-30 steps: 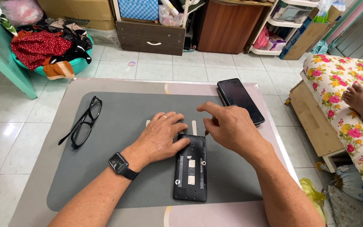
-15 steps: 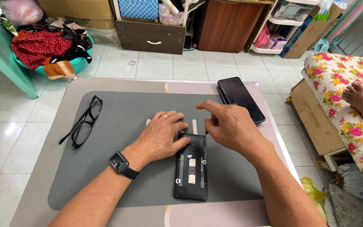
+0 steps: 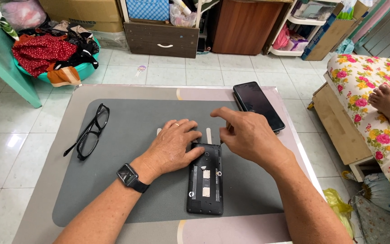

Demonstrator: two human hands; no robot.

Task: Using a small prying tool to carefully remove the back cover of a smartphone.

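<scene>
A black phone with its back cover off (image 3: 205, 183) lies face down on the grey mat (image 3: 127, 140), its inner parts showing. My left hand (image 3: 173, 145), with a dark watch on the wrist, lies flat on the mat and presses on the phone's top left corner. My right hand (image 3: 248, 136) hovers at the phone's top right corner, fingers curled with the index finger pointing left. What the right fingertips pinch is hidden. Two pale thin strips (image 3: 209, 134) lie on the mat just beyond the hands.
Black glasses (image 3: 90, 131) rest on the mat's left side. A second dark phone (image 3: 258, 106) lies screen up at the table's far right. A person's bare foot (image 3: 387, 101) rests on a flowered cushion to the right. A basin of clothes and drawers stand on the tiled floor behind.
Both hands stay at the top of the opened phone, with only slight finger shifts. The phone has not moved.
</scene>
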